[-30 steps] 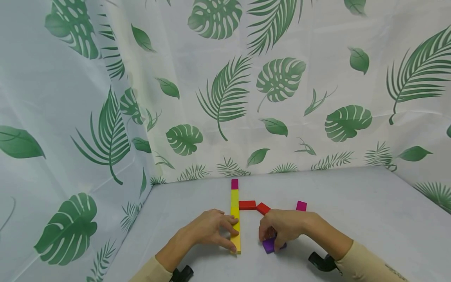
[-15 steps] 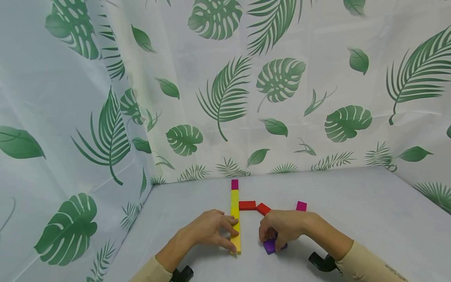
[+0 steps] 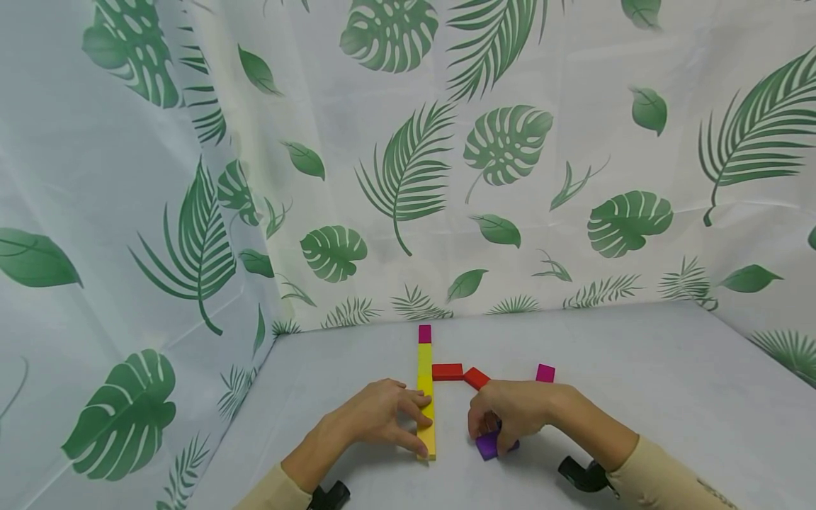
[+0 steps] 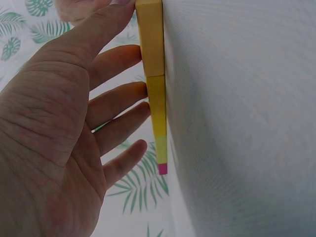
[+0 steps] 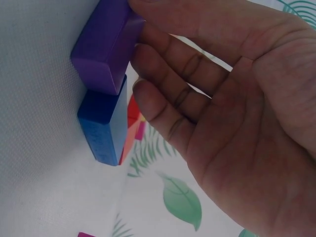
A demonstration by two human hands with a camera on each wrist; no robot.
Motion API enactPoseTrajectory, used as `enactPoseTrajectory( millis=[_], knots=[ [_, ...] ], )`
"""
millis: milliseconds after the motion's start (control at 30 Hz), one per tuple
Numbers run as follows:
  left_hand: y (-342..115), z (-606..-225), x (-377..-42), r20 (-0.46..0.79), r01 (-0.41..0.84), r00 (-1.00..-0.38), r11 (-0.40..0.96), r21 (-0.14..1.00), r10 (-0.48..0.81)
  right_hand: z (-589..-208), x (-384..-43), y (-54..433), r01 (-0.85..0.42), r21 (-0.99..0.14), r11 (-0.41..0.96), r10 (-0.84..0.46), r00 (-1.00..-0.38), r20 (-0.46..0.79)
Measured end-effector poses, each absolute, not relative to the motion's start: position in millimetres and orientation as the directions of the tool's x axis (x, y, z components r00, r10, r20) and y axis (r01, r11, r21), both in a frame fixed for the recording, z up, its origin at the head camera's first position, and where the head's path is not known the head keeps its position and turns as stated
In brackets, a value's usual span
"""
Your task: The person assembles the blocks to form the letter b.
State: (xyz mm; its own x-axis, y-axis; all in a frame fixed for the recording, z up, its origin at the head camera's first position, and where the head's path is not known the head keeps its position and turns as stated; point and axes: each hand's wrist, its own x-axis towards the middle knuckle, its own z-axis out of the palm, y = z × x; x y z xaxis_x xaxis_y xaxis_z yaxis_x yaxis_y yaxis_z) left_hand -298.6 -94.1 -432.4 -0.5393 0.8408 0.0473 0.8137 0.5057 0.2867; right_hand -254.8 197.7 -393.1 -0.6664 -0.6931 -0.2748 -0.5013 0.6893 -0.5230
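Observation:
A straight row of yellow blocks (image 3: 425,361) lies flat on the table, shading to orange-yellow at its near end. A magenta block (image 3: 424,333) caps its far end. My left hand (image 3: 382,414) rests its fingertips along this row, fingers mostly straight, as the left wrist view also shows. To the right, my right hand (image 3: 515,407) pinches a purple block (image 3: 487,446) between thumb and fingers, down at the table surface. In the right wrist view a blue block (image 5: 103,123) adjoins the purple block's end; the right hand hides it in the head view.
A red block (image 3: 448,372) meets the yellow row's right side, and a second red block (image 3: 476,377) continues from it at a slant. Farther right lies a separate magenta block (image 3: 545,372), partly behind the right wrist. A leaf-print curtain (image 3: 395,283) borders the white table.

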Motion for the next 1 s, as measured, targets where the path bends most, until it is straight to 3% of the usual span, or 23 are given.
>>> enactPoseTrajectory(
  millis=[433,1000],
  knots=[
    [-93.8,-431.0,-298.5,0.053,0.823,-0.529,0.496,0.275,0.847,-392.7,-257.7,201.0,-0.528,-0.528,0.666,-0.713,-0.659,-0.240],
    [-92.8,-431.2,-297.6,0.034,0.809,-0.544,0.513,0.287,0.839,-385.9,-276.2,219.1,-0.594,-0.492,0.636,-0.665,-0.746,0.040]
  ],
)
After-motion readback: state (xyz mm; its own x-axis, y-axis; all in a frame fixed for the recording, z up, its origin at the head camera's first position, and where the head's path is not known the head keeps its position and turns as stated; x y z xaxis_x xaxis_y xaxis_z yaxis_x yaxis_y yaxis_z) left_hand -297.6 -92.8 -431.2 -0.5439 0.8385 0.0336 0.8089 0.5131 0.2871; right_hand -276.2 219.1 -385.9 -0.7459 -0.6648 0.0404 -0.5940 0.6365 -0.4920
